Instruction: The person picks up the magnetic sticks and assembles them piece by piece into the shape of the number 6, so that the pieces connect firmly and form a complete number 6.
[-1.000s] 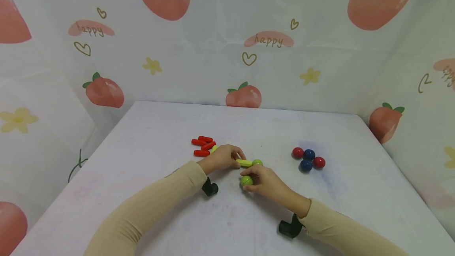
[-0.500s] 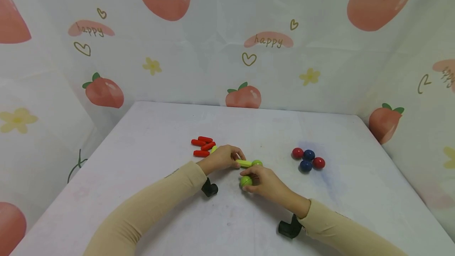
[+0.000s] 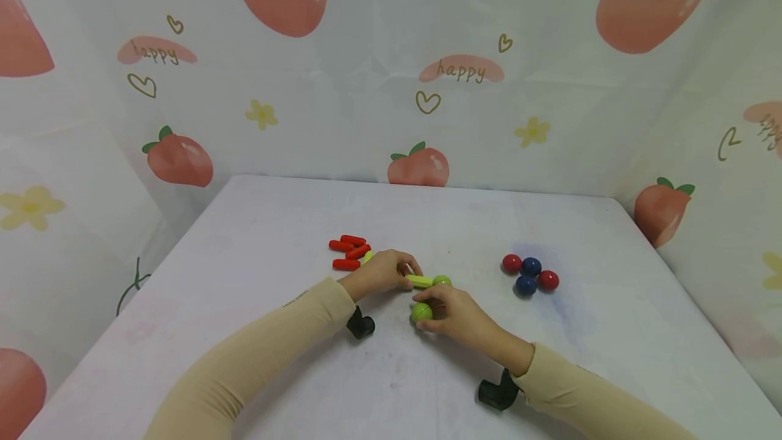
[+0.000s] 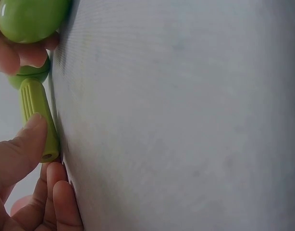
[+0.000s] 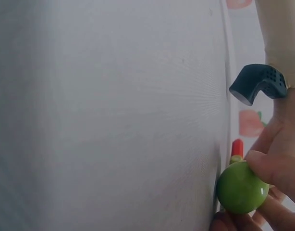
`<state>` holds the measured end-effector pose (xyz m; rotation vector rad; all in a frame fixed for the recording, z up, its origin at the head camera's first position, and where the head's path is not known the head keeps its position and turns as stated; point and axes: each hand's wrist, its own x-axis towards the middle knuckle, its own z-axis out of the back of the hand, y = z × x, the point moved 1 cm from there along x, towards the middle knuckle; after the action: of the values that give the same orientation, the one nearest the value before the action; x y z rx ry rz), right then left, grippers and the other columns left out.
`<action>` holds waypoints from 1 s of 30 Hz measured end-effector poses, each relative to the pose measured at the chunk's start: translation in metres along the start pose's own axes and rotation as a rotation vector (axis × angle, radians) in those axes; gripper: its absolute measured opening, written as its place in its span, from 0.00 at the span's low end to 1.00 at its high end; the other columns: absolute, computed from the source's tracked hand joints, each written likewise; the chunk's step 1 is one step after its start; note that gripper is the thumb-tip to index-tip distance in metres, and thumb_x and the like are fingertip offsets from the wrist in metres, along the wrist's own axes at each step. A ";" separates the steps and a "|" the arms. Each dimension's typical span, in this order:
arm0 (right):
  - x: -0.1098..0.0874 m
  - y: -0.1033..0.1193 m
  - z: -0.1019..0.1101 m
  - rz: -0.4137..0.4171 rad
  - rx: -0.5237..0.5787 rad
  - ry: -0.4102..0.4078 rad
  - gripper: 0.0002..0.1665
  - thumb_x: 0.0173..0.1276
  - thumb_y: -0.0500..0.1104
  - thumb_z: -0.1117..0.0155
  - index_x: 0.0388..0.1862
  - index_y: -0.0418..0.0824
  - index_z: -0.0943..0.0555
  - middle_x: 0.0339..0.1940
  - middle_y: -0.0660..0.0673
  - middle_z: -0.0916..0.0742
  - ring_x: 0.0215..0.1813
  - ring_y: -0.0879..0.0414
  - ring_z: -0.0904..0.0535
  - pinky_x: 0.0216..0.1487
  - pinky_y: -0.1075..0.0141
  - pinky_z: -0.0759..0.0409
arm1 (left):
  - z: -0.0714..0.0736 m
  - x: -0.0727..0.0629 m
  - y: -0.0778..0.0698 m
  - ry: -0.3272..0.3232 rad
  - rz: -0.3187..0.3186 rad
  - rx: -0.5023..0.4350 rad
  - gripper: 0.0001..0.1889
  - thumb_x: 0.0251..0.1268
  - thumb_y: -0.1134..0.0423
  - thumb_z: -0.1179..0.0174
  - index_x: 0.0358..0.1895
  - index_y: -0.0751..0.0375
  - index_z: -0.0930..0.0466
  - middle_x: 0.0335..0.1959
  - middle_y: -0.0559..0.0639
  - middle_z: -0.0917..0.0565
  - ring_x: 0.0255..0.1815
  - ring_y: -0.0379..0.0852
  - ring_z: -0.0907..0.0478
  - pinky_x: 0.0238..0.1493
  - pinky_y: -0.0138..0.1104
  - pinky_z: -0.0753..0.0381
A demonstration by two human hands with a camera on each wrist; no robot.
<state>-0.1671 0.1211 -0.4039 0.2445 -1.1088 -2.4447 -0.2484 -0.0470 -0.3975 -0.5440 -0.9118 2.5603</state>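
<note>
My left hand [image 3: 381, 271] pinches a yellow-green grooved stick [image 3: 420, 281] between thumb and fingers, low over the white table. In the left wrist view the thumb lies along the stick [image 4: 36, 103], and a small hole shows in its near end. At the far end of the stick, a green ball [image 3: 442, 280] sits right against it. My right hand [image 3: 461, 318] holds a second green ball [image 3: 421, 312] just nearer to me, thumb and fingers curled about it. The right wrist view shows this glossy ball [image 5: 241, 188] close by the table surface.
Several red sticks [image 3: 346, 264] lie beyond my left hand, with a yellow piece [image 3: 367, 257] partly hidden by it. Red balls [image 3: 512, 263] and dark blue balls [image 3: 526, 285] cluster on the right. A black wrist camera [image 3: 499, 392] hangs under the right cuff, another black camera [image 3: 362, 324] under the left.
The green ball in my right hand has edged very slightly left. Both hands, the yellow-green stick and the other pieces look unmoved.
</note>
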 end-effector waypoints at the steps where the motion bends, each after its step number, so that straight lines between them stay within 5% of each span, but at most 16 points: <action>1: 0.000 0.000 0.000 -0.002 0.002 0.001 0.23 0.54 0.39 0.29 0.49 0.36 0.22 0.49 0.42 0.16 0.51 0.49 0.18 0.49 0.63 0.20 | 0.000 0.000 0.000 0.000 0.000 0.000 0.09 0.54 0.65 0.34 0.38 0.47 0.17 0.33 0.47 0.20 0.33 0.41 0.27 0.33 0.27 0.29; 30: -0.001 0.004 0.010 -0.013 -0.003 0.006 0.25 0.53 0.39 0.28 0.52 0.38 0.22 0.50 0.42 0.17 0.54 0.50 0.20 0.54 0.59 0.22 | -0.001 0.002 0.001 0.014 0.008 -0.018 0.09 0.55 0.65 0.34 0.38 0.47 0.17 0.33 0.46 0.20 0.34 0.42 0.27 0.34 0.28 0.29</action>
<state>-0.1684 0.1257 -0.3937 0.2583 -1.1041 -2.4553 -0.2501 -0.0466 -0.3992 -0.5707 -0.9305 2.5545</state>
